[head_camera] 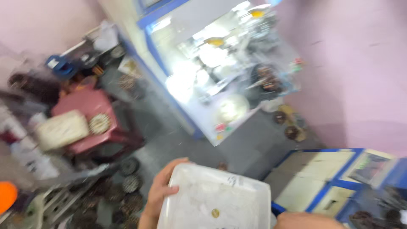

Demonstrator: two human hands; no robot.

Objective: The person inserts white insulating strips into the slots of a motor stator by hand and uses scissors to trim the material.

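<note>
My left hand (157, 191) grips the left rim of a white translucent plastic tub (220, 199) near the bottom of the blurred view. A small round golden piece (215, 213) lies inside the tub. My right hand (305, 220) shows only as a sliver at the bottom edge beside the tub's right side; whether it holds the tub is hidden.
A blue-framed machine (220, 72) with bright metal parts stands ahead. A red plastic stool (91, 123) with a white box (61, 129) sits at left. Dark round discs (127, 191) lie on the floor. A blue-edged bench (330, 182) is at right, pink wall (360, 76) behind.
</note>
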